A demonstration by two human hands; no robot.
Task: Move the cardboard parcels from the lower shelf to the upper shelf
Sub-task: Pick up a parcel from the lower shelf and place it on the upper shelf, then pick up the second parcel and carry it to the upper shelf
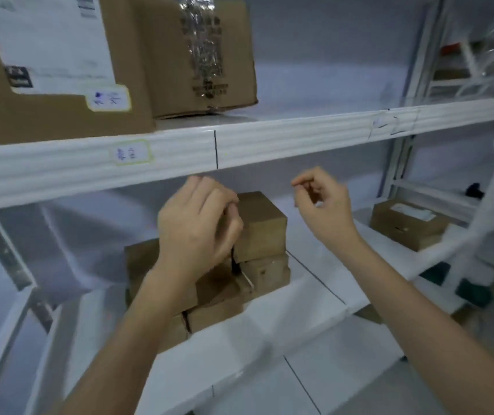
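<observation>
Parcels [209,271] of brown cardboard sit in a small pile on the lower shelf [314,295], just under the front beam of the upper shelf [269,139]. The topmost parcel [262,226] stands squarely on the others, with smaller boxes stacked beneath and to its left. On the upper shelf two large cartons [119,61] fill the left part, and the space to their right looks free.

The step in hand seems to be the reach for the next parcel. The left hand [194,229] is in front of the pile, its fingers curled near the top parcel's left edge; whether they touch it or merely hover I cannot tell through the blur. The right hand [323,205] hangs in the air to the right of that parcel, fingers loosely bent, apart from everything and holding nothing.

The next move likely calls for both hands to close on opposite sides of the top parcel, lift it straight off so the boxes under it stay put, draw it out clear of the beam, then raise it onto the free stretch of the upper shelf. Another box [407,226] farther right on the lower level may follow later.
</observation>
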